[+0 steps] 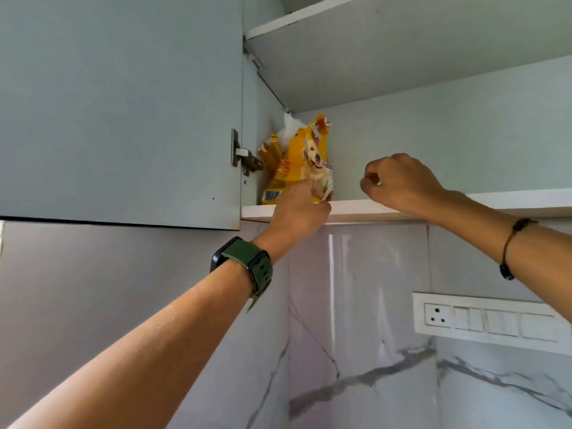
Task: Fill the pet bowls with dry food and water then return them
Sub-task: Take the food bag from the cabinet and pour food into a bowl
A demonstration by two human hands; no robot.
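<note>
Head view: yellow dog food bag (305, 159) stands at the shelf (433, 205) edge, left corner (bare shelf rightward). Left hand (298, 209) pinches its base; fingertips hidden. Right hand (399, 181) curled, holding nothing.

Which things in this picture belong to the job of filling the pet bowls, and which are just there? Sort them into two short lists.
Belongs to the job:
yellow dog food bag, on the cupboard shelf
left hand, reaching to the bag's lower front
right hand, curled above the shelf, holding nothing

Just there:
open cupboard door
switch panel
marbled wall
</note>
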